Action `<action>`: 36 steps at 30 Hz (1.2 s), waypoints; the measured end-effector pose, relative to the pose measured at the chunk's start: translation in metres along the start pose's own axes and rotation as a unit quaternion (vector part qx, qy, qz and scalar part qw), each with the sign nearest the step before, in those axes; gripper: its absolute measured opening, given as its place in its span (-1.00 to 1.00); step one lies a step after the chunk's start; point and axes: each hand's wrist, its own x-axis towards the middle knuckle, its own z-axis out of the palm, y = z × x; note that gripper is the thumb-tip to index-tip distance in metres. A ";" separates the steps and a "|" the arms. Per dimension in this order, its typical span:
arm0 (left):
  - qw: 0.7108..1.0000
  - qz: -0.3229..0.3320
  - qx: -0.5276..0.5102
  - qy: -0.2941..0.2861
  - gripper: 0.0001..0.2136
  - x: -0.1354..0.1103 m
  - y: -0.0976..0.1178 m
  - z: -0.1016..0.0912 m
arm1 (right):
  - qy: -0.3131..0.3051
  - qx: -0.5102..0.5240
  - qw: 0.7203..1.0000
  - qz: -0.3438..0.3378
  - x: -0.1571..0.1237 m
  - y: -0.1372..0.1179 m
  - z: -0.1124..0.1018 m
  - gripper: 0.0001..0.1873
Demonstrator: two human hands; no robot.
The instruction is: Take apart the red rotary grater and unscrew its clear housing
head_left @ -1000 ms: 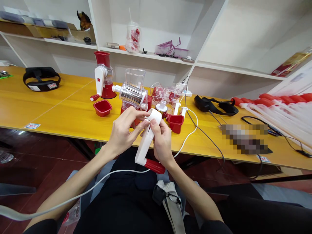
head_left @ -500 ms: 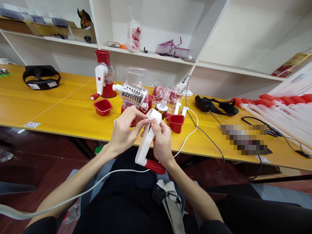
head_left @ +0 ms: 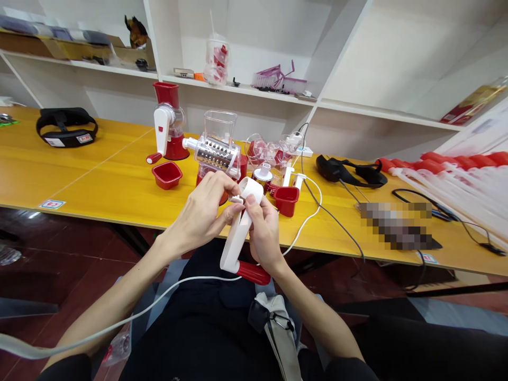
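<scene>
Above your lap, your right hand (head_left: 264, 233) clasped the white crank handle (head_left: 238, 233); your left hand (head_left: 202, 211) pinched its hub. A slip could drop it.

straight ahead of the hands the table (head_left: 99, 185) is crowded — a clear grater (head_left: 216, 151), a red cup (head_left: 286, 200) and a white cable (head_left: 309, 211) stand close together. to the left, past the red tub (head_left: 167, 175), bare yellow tabletop lies open — room to pass.

Red cup (head_left: 167, 175), black headset (head_left: 65, 128) (far left), white shelves (head_left: 246, 91)
</scene>
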 end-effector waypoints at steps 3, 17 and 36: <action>0.998 -0.022 -0.029 -0.045 -0.76 0.000 -0.004 -0.007 | -0.031 -0.010 0.999 0.019 0.001 0.000 -0.001 -0.50; 0.997 -0.048 -0.038 -0.035 -0.79 0.003 0.008 -0.030 | 0.001 -0.021 1.000 -0.019 -0.010 -0.018 0.001 -0.53; 0.956 -0.273 0.046 0.091 -0.81 0.002 -0.091 -0.103 | 0.107 -0.009 0.991 -0.079 0.025 -0.039 -0.030 -0.51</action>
